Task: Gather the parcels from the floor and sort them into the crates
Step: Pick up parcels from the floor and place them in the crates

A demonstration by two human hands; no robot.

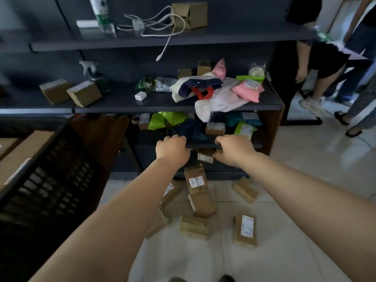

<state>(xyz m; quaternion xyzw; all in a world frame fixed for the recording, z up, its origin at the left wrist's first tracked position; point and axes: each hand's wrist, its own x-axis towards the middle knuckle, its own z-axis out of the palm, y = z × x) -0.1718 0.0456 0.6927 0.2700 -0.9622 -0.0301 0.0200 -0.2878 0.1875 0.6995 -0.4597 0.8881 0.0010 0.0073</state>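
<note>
Several brown cardboard parcels lie scattered on the white tiled floor under my arms, among them a labelled parcel [196, 179] leaning by the shelf foot and a flat labelled parcel [245, 231] at the right. A black slatted crate [46, 180] stands at the left with cardboard boxes inside. My left hand [172, 148] and my right hand [234, 148] both grip the front edge of the low dark shelf board [201, 145], fingers curled over it. Just below my right hand, a small parcel [205, 157] sits under that board.
The dark shelving unit [142, 104] holds boxes, soft mailer bags, a spray bottle [97, 77], a white cable and a bottle. At the right, people's legs and feet [317, 92] stand on the tiles. Open floor lies near my shoes at the bottom.
</note>
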